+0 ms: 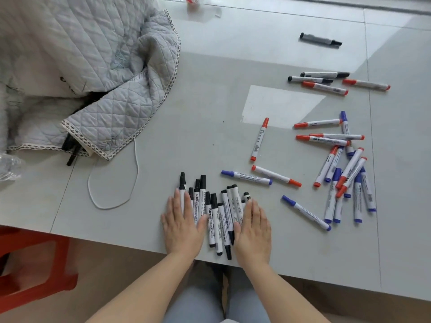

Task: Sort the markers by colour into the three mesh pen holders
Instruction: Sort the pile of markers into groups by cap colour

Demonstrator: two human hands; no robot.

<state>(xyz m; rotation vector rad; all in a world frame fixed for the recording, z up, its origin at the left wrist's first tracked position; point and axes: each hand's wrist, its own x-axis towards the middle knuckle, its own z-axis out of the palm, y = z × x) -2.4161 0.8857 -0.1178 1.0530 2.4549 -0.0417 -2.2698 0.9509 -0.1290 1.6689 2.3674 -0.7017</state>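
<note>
Black-capped markers [218,217] bunched side by side on table [163,148] between left hand [183,223] and right hand [253,227]; fingers flat, extended, gripping nothing.

I am looking at what seems to be a room in a home. A soft grey quilted blanket with a lace edge [98,73] is lying on a big pale grey table [186,141], and a red plastic stool [35,264] is standing beside it.
</note>
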